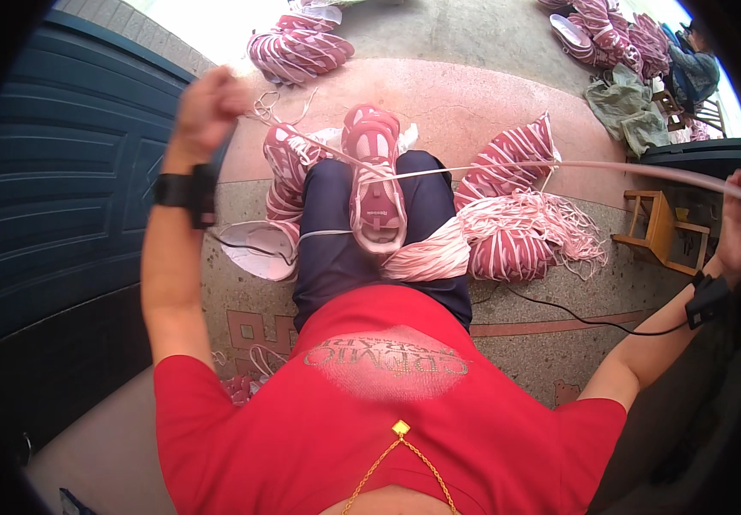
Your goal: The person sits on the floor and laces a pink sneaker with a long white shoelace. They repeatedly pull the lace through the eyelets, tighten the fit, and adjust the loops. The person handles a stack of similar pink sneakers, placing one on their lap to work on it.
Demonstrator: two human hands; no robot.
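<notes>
A pink shoe [379, 210] rests between my thighs, toe pointing away and its opening toward me. A pale shoelace [490, 167] runs from its eyelets, stretched taut to the right. My right hand [735, 227] grips the far end at the right edge, its fingers partly cut by the dark rim. My left hand [209, 112] is raised at the upper left, closed and motion-blurred. Another length of lace slants from the shoe up toward it, and its end is hidden in the fist. A bunch of pink-white laces [429, 251] lies across my right thigh.
Stacks of pink shoe parts stand left of my legs [280, 172], to the right [512, 159] and farther off [302, 51]. Loose laces [542, 223] drape the right stack. A wooden stool [658, 227] stands at right, a blue door [70, 163] at left. Another person [695, 69] sits far right.
</notes>
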